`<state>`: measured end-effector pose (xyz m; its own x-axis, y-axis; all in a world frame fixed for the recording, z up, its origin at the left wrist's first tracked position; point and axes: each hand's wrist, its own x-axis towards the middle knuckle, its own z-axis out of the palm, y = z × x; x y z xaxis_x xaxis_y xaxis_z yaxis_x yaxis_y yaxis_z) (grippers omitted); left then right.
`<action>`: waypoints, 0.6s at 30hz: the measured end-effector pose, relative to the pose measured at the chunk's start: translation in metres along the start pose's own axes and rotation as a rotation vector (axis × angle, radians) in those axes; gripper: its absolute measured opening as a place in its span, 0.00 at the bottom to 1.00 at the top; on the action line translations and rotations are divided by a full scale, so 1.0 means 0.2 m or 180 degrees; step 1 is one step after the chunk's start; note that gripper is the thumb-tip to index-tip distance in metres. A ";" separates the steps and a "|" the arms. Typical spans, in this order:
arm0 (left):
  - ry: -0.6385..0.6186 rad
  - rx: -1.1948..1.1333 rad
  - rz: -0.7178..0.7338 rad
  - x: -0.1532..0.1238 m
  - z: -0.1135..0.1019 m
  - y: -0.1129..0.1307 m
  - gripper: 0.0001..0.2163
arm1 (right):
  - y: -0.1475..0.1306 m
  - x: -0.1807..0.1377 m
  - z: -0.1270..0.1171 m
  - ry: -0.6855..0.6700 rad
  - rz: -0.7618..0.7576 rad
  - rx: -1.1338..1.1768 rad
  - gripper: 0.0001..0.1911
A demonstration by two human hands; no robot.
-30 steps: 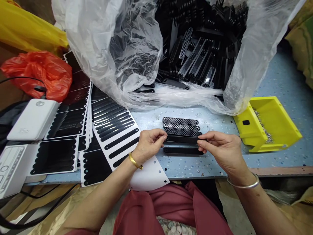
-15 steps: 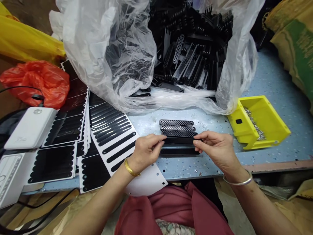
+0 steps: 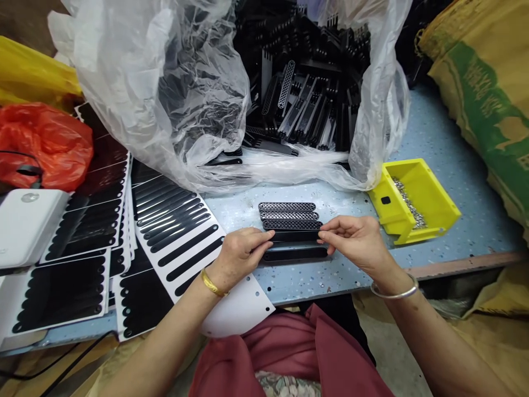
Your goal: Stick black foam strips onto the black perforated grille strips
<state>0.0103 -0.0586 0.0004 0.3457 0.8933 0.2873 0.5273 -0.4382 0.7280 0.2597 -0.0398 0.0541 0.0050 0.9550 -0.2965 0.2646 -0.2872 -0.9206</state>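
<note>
A narrow black strip (image 3: 295, 236) stretches between my two hands, close above the worktop. Its left end is pinched between the thumb and forefinger of my left hand (image 3: 242, 255). My right hand (image 3: 354, 242) is closed on the other end with its fingertips. Just beyond lie several black bars with a lattice surface (image 3: 287, 207), side by side. On the near side rests a smooth black bar (image 3: 295, 255), apart from the strip. By my left forearm spreads a white backing sheet (image 3: 243, 306) carrying black adhesive strips (image 3: 188, 246).
A clear plastic bag (image 3: 273, 170) full of black plastic parts (image 3: 306, 110) stands at the back. To the right sits a yellow bin (image 3: 438, 198) with small metal pieces. More strip sheets (image 3: 61, 286), a white box-like device (image 3: 28, 226) and a red bag (image 3: 45, 143) lie left.
The camera view has shifted, so the scene sits further left. Both hands keep their pinch on the black strip, almost unmoved relative to the bars.
</note>
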 end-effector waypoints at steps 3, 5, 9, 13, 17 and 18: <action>-0.0005 -0.0080 -0.0119 0.00 0.00 -0.01 0.08 | -0.01 0.01 0.00 -0.0069 -0.0058 -0.0201 0.09; 0.0012 -0.0222 -0.0241 0.00 0.00 0.00 0.08 | -0.01 0.01 0.00 -0.0042 -0.0053 -0.0257 0.07; 0.0049 -0.0392 -0.0485 0.01 0.01 0.02 0.06 | 0.02 0.02 0.02 0.0064 -0.0027 -0.0269 0.06; 0.0083 -0.0238 -0.0602 0.02 0.02 0.03 0.05 | 0.05 0.03 0.02 0.0099 -0.0074 -0.0288 0.07; 0.0119 -0.0312 -0.0699 0.02 0.03 0.03 0.05 | 0.06 0.03 0.00 -0.0004 -0.0067 -0.0400 0.07; 0.0134 -0.0347 -0.0713 0.02 0.03 0.03 0.05 | 0.05 0.03 0.00 -0.0053 -0.0046 -0.0411 0.07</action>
<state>0.0199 -0.0588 0.0015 0.1958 0.9713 0.1353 0.4993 -0.2175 0.8387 0.2632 -0.0374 0.0429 -0.0155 0.9573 -0.2886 0.3865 -0.2604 -0.8848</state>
